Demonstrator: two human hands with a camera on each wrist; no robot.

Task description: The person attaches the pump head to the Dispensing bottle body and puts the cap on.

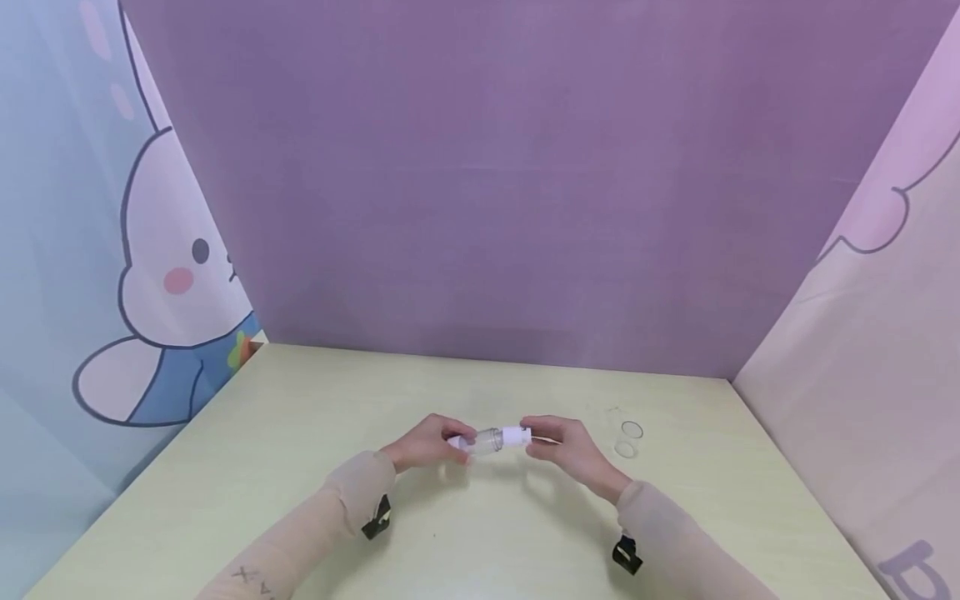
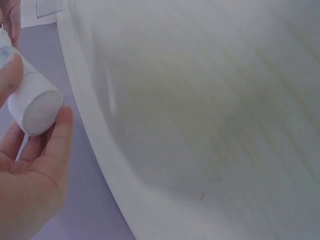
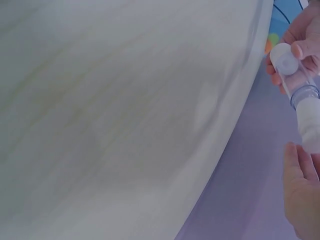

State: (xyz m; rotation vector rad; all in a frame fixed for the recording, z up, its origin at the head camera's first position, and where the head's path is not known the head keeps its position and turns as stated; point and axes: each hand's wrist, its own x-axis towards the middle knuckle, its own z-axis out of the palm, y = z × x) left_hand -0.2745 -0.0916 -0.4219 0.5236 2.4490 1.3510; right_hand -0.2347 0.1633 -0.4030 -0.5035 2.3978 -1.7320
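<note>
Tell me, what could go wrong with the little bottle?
The bottle is sideways in the left hand, so it might slip and drop onto the table. The white top, by the right hand, could come loose if twisted. The clear piece on the table is hard to see and might get knocked.

The person wears long, plain beige sleeves, the left sleeve (image 1: 311, 525) creased behind a puffed cuff (image 1: 366, 482) and the right sleeve (image 1: 686, 537) smoother. Dark, letter-like strokes (image 1: 243, 574), one an X, mark the left one at the cuff's eight o'clock. A small, angular black fitting (image 1: 375, 527) sits at its five o'clock; a similar black piece (image 1: 627, 564) hangs at the right cuff's (image 1: 640, 502) seven o'clock.
</note>
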